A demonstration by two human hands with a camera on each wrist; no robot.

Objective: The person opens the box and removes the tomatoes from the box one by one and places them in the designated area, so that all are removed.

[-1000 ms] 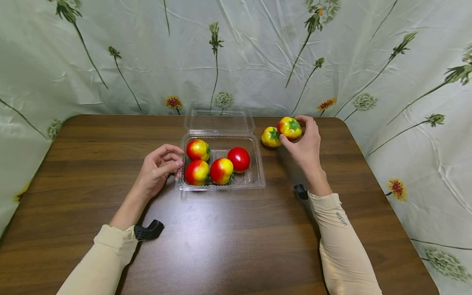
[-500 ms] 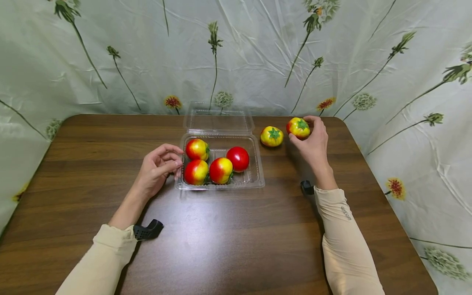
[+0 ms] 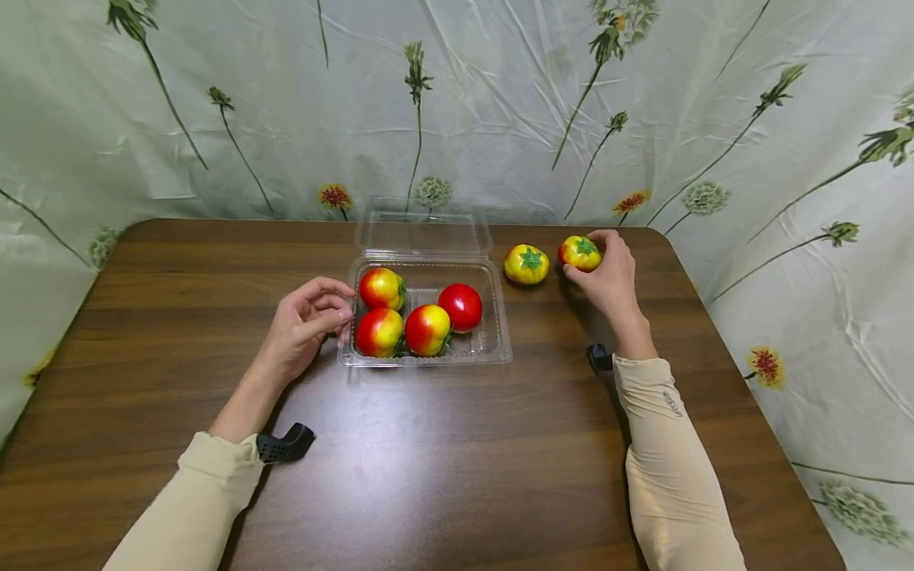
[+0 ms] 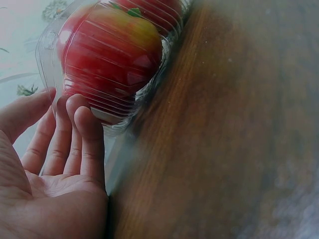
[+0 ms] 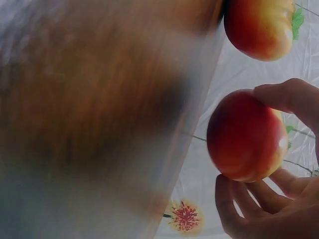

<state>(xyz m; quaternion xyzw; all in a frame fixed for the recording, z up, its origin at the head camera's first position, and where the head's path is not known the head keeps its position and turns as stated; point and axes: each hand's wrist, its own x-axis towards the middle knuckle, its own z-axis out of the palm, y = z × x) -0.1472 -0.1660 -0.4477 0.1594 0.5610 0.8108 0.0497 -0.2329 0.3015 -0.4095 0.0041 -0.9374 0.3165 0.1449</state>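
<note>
At the upper right, my right hand (image 3: 608, 274) holds a red-and-yellow tomato (image 3: 579, 253) between thumb and fingers, close over the table. In the right wrist view the thumb presses one side of this tomato (image 5: 245, 137) and the fingertips the other. Just left of it sits another tomato (image 3: 527, 264), mostly yellow on top with a green star-shaped calyx. My left hand (image 3: 305, 323) pinches the left rim of a clear plastic box (image 3: 493, 349), its curled fingertips against the wall (image 4: 107, 117). Inside are several tomatoes, among them an all-red one (image 3: 460, 308).
The box's clear lid (image 3: 424, 230) stands open behind it, toward the flower-printed cloth (image 3: 500, 103) at the table's back edge. The brown wooden table (image 3: 428, 468) extends in front of the box and on both sides.
My right hand has carried its tomato to the right, away from the other loose one, and lowered it toward the table. My left hand has stayed at the box.
</note>
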